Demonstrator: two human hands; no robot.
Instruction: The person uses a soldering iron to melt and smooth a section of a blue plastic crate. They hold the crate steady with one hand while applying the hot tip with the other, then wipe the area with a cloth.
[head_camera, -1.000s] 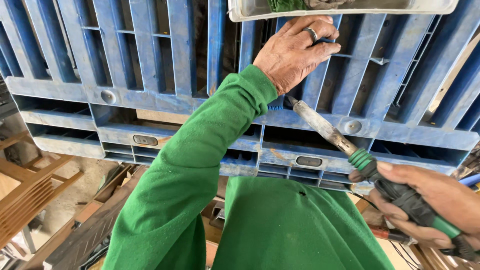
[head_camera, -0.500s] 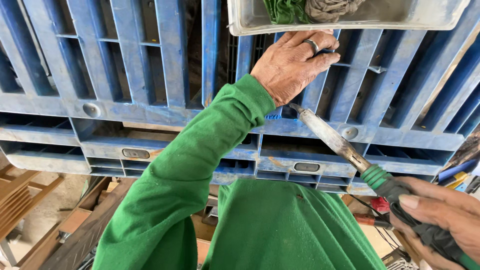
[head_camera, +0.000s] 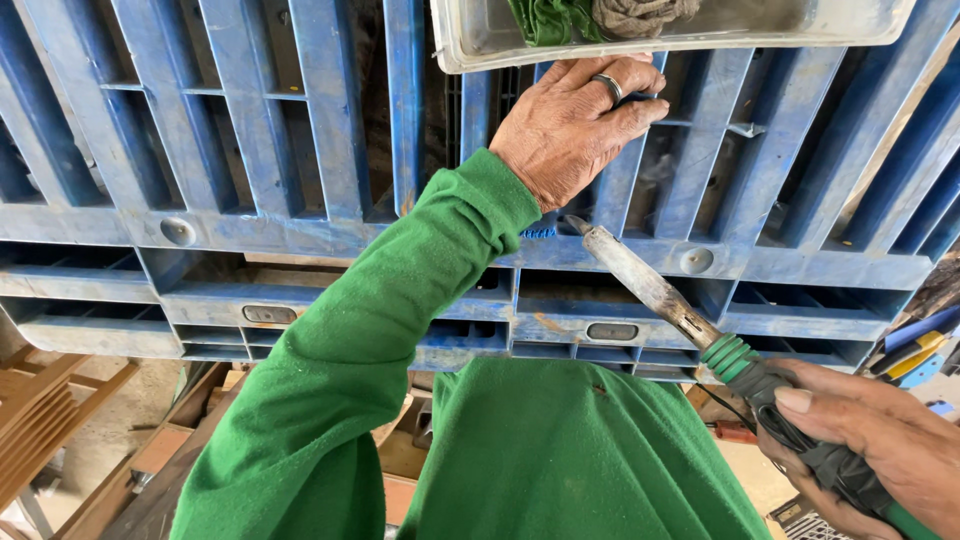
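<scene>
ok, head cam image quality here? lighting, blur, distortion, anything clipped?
Head view: even daylight, sharp on the left hand and the soldering iron; no motion blur. Wide-angle bend shows in the blue pallet slats, which fan outward. The white tray rim is bright, near blown. Slat gaps fall to deep shadow. The right hand is cut by the frame's corner.

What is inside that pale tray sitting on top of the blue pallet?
In the pale tray lie a green cloth and a grey-brown rag. The rest of the tray runs out of the picture, so anything more there is unseen.
</scene>
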